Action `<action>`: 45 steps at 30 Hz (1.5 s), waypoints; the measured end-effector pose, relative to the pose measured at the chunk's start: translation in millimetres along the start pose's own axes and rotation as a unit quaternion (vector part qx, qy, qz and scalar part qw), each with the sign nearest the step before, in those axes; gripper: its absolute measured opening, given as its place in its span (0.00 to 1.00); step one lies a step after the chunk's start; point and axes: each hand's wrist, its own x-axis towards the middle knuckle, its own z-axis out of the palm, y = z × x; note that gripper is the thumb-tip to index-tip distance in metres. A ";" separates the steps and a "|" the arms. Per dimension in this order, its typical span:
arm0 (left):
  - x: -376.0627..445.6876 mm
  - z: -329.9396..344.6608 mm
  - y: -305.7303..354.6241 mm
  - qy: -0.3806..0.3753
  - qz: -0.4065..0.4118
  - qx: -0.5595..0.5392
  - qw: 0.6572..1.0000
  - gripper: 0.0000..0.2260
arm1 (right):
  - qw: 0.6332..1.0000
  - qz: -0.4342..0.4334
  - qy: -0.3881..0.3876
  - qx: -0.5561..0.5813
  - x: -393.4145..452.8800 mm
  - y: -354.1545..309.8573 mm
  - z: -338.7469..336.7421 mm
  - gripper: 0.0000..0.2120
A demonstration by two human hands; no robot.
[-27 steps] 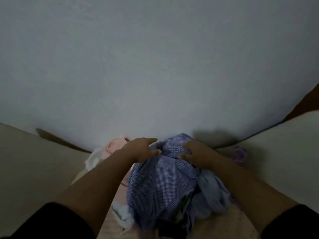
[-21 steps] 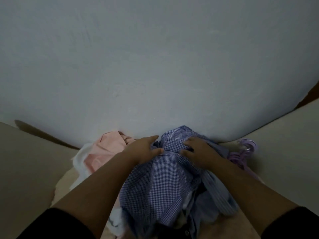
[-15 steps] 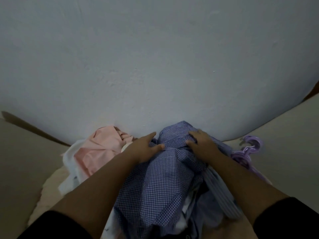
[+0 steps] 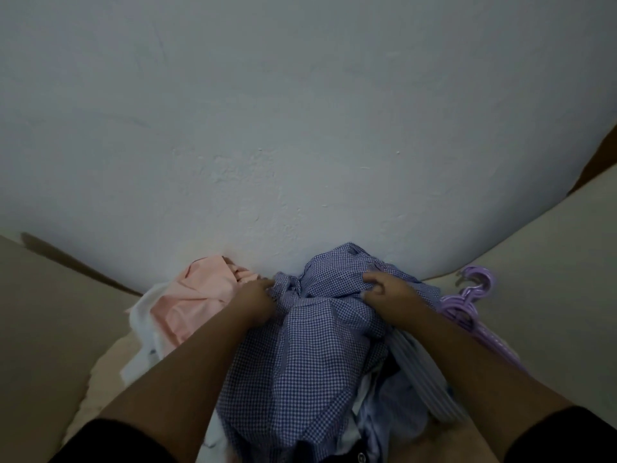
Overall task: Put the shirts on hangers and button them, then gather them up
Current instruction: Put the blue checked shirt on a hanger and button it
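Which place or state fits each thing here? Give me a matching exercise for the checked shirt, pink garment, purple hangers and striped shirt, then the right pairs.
Things:
1. blue checked shirt
2. pink garment
3. purple hangers
4. pale striped shirt

Places or states:
A. lying at the far right of the pile
B. gripped by the left hand and the right hand
C. under the right forearm
D. beside the left hand, on its outer side, against the wall

Pairs: 1-B, 2-D, 3-A, 4-C
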 end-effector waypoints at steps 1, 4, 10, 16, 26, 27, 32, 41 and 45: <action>-3.1 -2.7 -0.7 0.000 -0.006 -0.039 0.999 0.28 | 1.000 -0.006 -0.001 0.017 -4.0 -4.7 1.8 0.20; -20.3 -12.9 2.0 -0.007 0.007 -0.138 0.990 0.28 | 0.996 -0.032 -0.010 0.084 -19.6 -25.5 8.9 0.20; -62.8 -18.1 -6.8 -0.200 0.007 -0.260 0.945 0.29 | 0.992 -0.074 -0.055 0.084 -63.2 -61.0 16.4 0.21; -95.3 -4.3 -22.8 -0.115 -0.030 -0.294 0.948 0.05 | 0.994 -0.045 -0.097 0.018 -100.3 -46.9 40.1 0.24; -101.2 20.4 -36.6 -0.123 -0.075 -0.415 0.898 0.13 | 0.993 -0.057 -0.087 0.055 -107.4 -47.4 65.6 0.17; -99.2 21.7 -36.2 -0.124 -0.072 -0.435 0.889 0.11 | 0.993 -0.063 -0.078 0.063 -105.9 -50.7 66.2 0.16; -91.1 19.3 -25.0 -0.118 -0.065 -0.524 0.841 0.11 | 0.990 -0.090 -0.057 0.087 -105.7 -64.4 62.9 0.15; -120.4 -23.4 9.9 -0.198 0.006 -0.656 0.729 0.28 | 0.978 -0.133 -0.046 0.152 -136.1 -89.0 45.0 0.13; -147.2 -46.4 33.7 -0.209 0.053 -0.656 0.723 0.31 | 0.976 -0.151 -0.030 0.156 -157.0 -109.9 24.5 0.17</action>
